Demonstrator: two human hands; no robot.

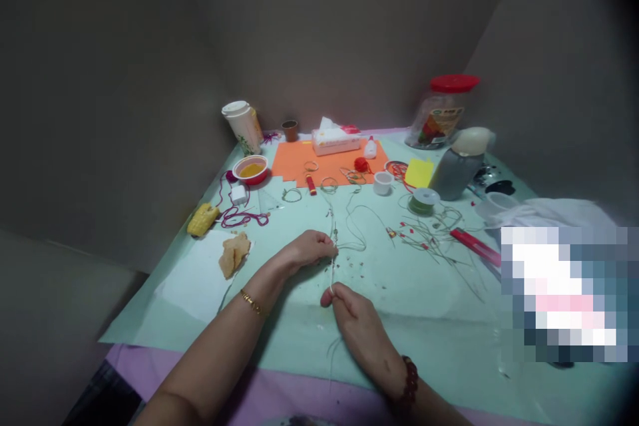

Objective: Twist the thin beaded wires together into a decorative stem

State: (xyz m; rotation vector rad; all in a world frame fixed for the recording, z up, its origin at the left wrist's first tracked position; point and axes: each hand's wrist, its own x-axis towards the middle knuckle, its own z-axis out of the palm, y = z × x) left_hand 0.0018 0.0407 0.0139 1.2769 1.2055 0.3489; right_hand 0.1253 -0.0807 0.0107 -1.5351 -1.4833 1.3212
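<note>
Single head view, looking forward and down, close above table (279, 339) set in corner

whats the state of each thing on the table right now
left hand: pinched shut on the cord
right hand: pinched shut on the cord
cord: pulled tight between both hands
jar: red lid on
paper cup: lid on, leaning
red bowl: holds something yellow
tissue box: open, tissue sticking out
small white cup: upright

both hands (329, 279) pinching pale cord (333, 266), seemingly beaded, mint table (424, 306)
</note>
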